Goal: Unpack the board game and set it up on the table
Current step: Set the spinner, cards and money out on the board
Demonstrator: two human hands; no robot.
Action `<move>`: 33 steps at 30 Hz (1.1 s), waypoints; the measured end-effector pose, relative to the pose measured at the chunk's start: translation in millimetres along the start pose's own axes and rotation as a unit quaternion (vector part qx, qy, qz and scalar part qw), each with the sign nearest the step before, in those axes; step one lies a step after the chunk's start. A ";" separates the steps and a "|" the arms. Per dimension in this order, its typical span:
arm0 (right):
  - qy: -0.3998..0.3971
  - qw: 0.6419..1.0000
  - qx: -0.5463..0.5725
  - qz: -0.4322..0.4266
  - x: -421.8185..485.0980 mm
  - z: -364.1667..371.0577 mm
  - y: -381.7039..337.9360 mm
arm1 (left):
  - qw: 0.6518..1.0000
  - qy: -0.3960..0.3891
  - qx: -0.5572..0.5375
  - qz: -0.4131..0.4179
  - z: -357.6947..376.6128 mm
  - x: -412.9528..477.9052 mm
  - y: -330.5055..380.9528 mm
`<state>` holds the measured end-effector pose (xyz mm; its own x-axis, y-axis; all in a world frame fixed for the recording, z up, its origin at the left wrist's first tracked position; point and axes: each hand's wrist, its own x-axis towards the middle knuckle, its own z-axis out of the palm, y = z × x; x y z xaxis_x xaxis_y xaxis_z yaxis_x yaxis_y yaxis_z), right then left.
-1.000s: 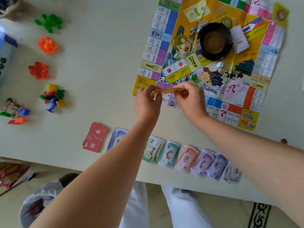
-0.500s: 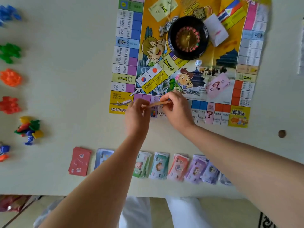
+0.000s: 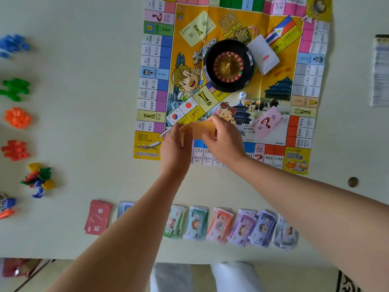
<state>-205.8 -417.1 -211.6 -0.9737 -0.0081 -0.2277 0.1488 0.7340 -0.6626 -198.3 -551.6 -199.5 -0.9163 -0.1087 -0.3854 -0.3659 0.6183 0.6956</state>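
Observation:
A colourful paper game board [image 3: 155, 144] lies unfolded on the pale table [image 3: 84, 123]. On it stand a black roulette wheel [image 3: 228, 66], a white die [image 3: 242, 95] and a white card stack [image 3: 264, 54]. Over the board's near edge my left hand [image 3: 174, 148] and my right hand [image 3: 223, 138] together hold a yellow stack of cards [image 3: 197, 129], each pinching one end. A red card stack [image 3: 97, 220] and a row of play money piles [image 3: 242, 226] lie along the table's near edge.
Heaps of plastic pieces line the left side: blue [image 3: 12, 45], green [image 3: 15, 89], orange [image 3: 17, 118], red [image 3: 14, 149] and mixed pawns [image 3: 40, 180]. A paper sheet [image 3: 381, 70] lies at the right edge. A small brown hole [image 3: 353, 182] marks the table.
The view has shifted so the board sits lower and more central. The yellow cards, seen edge-on before, are now tilted and show a broad face between my hands.

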 end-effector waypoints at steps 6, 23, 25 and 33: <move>-0.007 0.999 0.052 0.008 10.3 -27.7 2.8 | 0.996 -0.011 -0.086 -0.005 6.9 6.0 28.2; 0.038 0.966 0.202 0.154 112.9 -68.0 -9.1 | 0.997 -0.045 -0.056 -0.013 -5.0 101.0 81.6; 0.055 0.958 0.224 0.168 141.6 -75.6 -10.6 | 0.998 -0.039 -0.024 -0.036 -9.5 123.1 88.6; 0.075 0.973 0.147 0.161 241.4 -72.6 -6.7 | 0.972 -0.006 0.203 0.117 -17.4 189.8 89.5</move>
<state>-454.4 -374.7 -210.3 -0.8793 0.3061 -0.3650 0.4719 0.4552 -0.7550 -407.8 -530.5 -199.8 -0.9642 0.0790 -0.2533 -0.0513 0.8811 0.4700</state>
